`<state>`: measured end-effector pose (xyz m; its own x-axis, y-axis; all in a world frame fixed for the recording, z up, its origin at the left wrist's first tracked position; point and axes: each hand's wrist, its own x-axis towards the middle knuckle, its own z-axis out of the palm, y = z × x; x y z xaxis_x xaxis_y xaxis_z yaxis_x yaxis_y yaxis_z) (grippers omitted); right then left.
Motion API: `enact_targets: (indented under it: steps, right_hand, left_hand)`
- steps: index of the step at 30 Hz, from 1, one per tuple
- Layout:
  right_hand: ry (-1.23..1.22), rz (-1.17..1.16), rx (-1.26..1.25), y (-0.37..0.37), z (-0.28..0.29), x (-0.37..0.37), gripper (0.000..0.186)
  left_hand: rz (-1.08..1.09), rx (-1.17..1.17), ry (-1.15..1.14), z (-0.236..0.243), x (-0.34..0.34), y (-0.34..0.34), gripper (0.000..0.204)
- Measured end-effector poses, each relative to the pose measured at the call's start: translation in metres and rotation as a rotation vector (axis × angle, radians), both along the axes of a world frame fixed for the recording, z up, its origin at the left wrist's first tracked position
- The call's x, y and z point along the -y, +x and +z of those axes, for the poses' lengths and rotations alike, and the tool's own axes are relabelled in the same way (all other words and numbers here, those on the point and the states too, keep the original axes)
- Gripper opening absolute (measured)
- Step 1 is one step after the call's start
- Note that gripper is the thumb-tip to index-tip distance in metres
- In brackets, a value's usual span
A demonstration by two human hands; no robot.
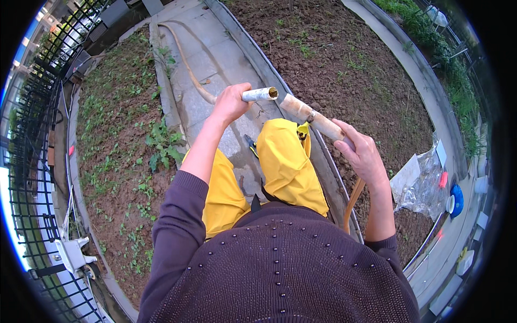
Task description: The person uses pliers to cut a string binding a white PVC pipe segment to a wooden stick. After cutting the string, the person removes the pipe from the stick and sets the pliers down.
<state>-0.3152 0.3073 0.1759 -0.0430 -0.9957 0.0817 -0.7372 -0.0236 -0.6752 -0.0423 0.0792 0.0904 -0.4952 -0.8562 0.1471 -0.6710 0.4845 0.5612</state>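
Observation:
My left hand (232,102) is closed around a short whitish pipe end (259,95), whose open mouth looks brown inside. A beige hose (186,62) runs from that fist back along the paving. In my right hand (363,153) is a stained off-white hose end (311,117) with a band around it. A tan hose (353,203) hangs below that hand. The two ends point toward each other, a small gap between them, above my knee in yellow trousers (291,167). On the ground between my legs lies a dark tool with yellow-green edges (251,145), partly hidden.
A paved path (223,59) runs ahead between two soil beds, with weeds in the left bed (118,161). Clear plastic sheeting (425,183) lies at the right, beside a blue object (456,200). A white stool (74,254) stands near the black fence (27,134) at left.

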Motion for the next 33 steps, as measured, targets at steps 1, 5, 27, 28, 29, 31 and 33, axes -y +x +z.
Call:
enact_targets:
  steps: [1,5,27,28,29,31,33]
  right_hand:
    - [-0.010,-0.002,-0.007,-0.002,0.002,0.000,0.045]
    - [-0.025,0.004,-0.032,-0.013,0.002,0.000,0.044]
    - [-0.067,-0.041,-0.504,-0.076,0.009,0.000,0.049]
    - [-0.077,-0.022,-0.436,-0.081,0.010,0.002,0.047]
    - [-0.086,-0.005,-0.368,-0.086,0.010,0.004,0.046]
    - [0.017,-0.016,-0.210,-0.091,0.020,0.009,0.042]
    - [0.205,-0.025,-0.203,-0.097,0.037,0.019,0.042]
  left_hand:
    - [-0.006,0.023,-0.001,0.003,-0.001,-0.004,0.010]
    - [-0.037,0.080,0.036,0.011,-0.003,-0.021,0.008]
    - [-0.337,0.379,0.021,-0.001,0.022,-0.088,0.013]
    - [-0.337,0.369,0.004,0.000,0.024,-0.093,0.014]
    - [-0.339,0.359,-0.014,0.000,0.025,-0.099,0.014]
    - [-0.345,0.334,-0.055,-0.002,0.027,-0.108,0.015]
    - [-0.363,0.298,-0.100,-0.007,0.029,-0.121,0.016]
